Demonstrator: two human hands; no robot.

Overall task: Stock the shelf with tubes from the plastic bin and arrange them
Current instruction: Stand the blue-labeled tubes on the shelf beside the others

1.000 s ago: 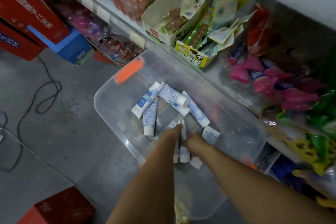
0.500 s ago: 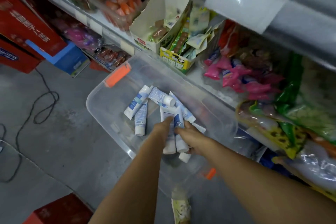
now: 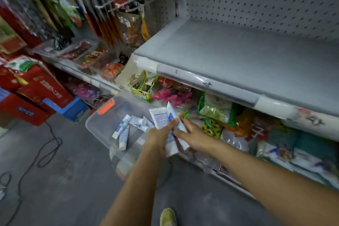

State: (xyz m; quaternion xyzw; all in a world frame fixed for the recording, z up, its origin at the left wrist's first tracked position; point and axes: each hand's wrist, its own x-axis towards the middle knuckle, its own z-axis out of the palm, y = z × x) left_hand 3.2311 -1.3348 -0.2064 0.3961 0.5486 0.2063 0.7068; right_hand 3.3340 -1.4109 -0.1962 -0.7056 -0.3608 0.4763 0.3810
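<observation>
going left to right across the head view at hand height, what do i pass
black floor cable → orange latch on the clear plastic bin → white-and-blue tubes lying in the bin → left hand gripping a bunch of white tubes → right hand → green snack bag

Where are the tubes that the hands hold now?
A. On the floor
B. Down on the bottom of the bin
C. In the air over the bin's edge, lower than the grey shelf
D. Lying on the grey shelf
C: the left hand and the right hand hold the tubes up over the right edge of the bin, below the grey shelf.
</observation>
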